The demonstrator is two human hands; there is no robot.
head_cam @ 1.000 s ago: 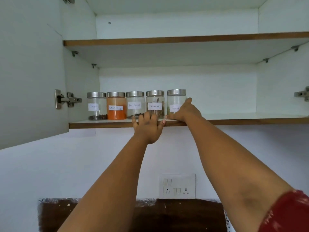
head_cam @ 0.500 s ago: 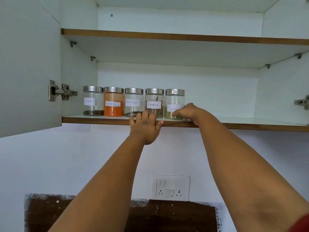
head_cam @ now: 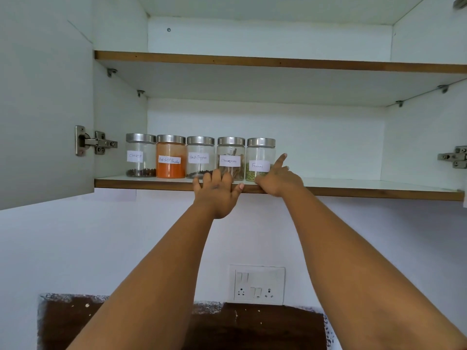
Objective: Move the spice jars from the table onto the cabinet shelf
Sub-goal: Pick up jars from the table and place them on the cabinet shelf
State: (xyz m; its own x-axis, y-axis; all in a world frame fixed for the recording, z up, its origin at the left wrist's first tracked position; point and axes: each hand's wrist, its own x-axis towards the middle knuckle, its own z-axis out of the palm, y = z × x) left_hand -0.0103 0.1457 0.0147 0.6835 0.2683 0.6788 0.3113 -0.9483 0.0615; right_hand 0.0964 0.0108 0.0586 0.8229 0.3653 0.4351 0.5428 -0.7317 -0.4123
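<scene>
Several glass spice jars with steel lids stand in a row on the lower cabinet shelf (head_cam: 379, 190): cloves jar (head_cam: 140, 155), red chilli powder jar (head_cam: 170, 157), black pepper jar (head_cam: 200, 155), cinnamon jar (head_cam: 231, 155) and fennel jar (head_cam: 260, 155). My left hand (head_cam: 216, 195) rests flat against the shelf's front edge below the black pepper and cinnamon jars, fingers spread. My right hand (head_cam: 278, 180) sits at the shelf edge beside the fennel jar, index finger raised along the jar's right side, holding nothing.
The cabinet door (head_cam: 45, 102) stands open at the left with its hinge (head_cam: 93, 142) showing. An upper shelf (head_cam: 278, 63) runs above. The lower shelf is bare to the right of the jars. A switch and socket plate (head_cam: 256, 285) is on the wall below.
My right hand has let go of the fennel jar and drawn back to the shelf edge, with the index finger now raised. My left hand has stayed at the edge.
</scene>
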